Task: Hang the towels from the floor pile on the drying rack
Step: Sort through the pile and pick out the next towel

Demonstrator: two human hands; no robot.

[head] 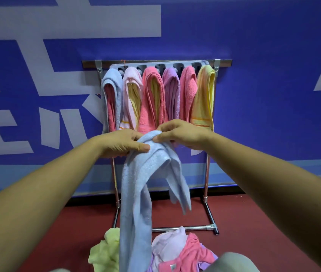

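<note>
Rack (pixel 206 173): metal frame on red floor (pixel 263 213), against blue wall (pixel 263 36).
Hung towels (pixel 152 85): six bundles side by side along the rack's top, namely blue, pale pink, coral, purple, pink, yellow.
Blue towel (pixel 136 183): held up before the rack, bunched at its top, ends hanging toward the pile.
Left grip (pixel 120 143): pinches the towel's top fold.
Right grip (pixel 183 134): pinches the same fold, just beside the left.
Pile (pixel 175 250): green, lilac and pink towels on the floor.

Below me at lower centre, the red floor (pixel 263 218) carries the towel pile (pixel 185 250); the drying rack (pixel 195 227) stands just behind.
</note>
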